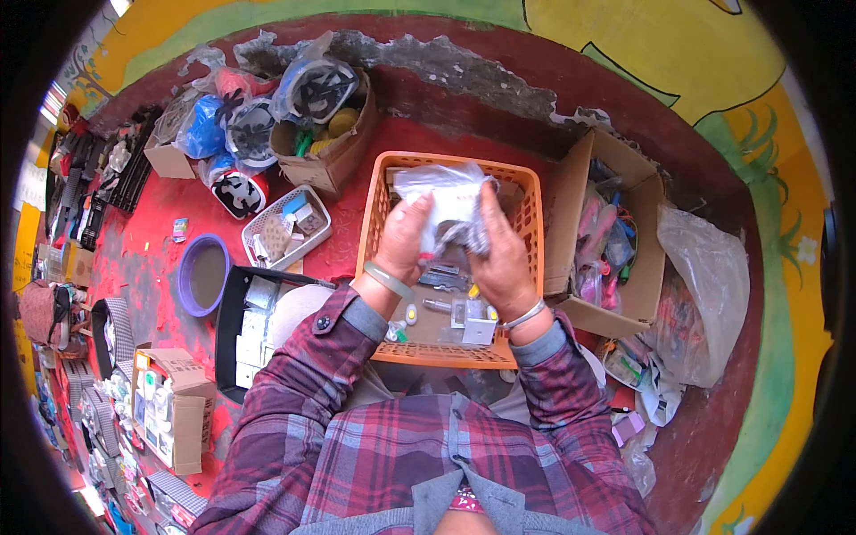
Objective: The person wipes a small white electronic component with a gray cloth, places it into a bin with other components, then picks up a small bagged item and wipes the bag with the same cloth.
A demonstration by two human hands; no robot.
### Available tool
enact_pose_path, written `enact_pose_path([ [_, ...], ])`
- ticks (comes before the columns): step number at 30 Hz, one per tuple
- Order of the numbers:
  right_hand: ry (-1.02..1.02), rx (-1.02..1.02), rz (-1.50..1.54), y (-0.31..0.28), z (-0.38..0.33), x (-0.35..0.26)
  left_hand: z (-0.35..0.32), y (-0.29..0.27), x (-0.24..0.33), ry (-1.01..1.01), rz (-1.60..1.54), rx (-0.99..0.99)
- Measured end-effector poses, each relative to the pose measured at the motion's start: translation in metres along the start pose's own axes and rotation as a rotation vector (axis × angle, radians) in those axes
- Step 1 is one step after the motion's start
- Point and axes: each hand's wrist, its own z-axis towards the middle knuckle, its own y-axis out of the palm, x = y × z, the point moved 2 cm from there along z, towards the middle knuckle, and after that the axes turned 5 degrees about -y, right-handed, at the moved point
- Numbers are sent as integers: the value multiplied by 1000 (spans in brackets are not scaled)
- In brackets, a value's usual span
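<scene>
A clear plastic packet (pixel 452 198) with white and grey-patterned contents is held up between my two hands. My left hand (pixel 403 239) grips its left side, thumb on top. On the other side my right hand (pixel 502 259) has its fingers along the packet's right edge. What exactly lies inside the plastic I cannot make out. Both hands are over an orange plastic basket (pixel 379 346). Small goods lie on the basket's bottom, among them a white box (pixel 479 331) and an oval white piece with a yellow centre (pixel 411 314).
Right of the basket stands an open cardboard box (pixel 557 209) of colourful items. At left are a black bin (pixel 234 308), a purple basin (pixel 185 276) and a small white basket (pixel 283 259). Behind them, a carton (pixel 334 165) holds bagged helmets (pixel 321 89).
</scene>
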Motion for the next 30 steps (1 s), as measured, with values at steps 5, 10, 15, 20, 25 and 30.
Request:
enact_pose_path([
  [5,-178,-89,-217,13,-6,-9,12,-21,4,-49,-164,52],
  [10,34,-4,73,1,2,11,-2,-3,-6,49,218,-26],
  [15,399,90,819,-6,6,29,-8,4,-17,8,255,-151],
  [20,287,-20,590,24,-9,38,5,-13,-6,2,-21,91],
  [25,268,-191,613,49,-24,5,16,-34,11,48,-379,231],
  [30,460,-147,853,64,-32,-5,27,-53,16,3,-452,272],
])
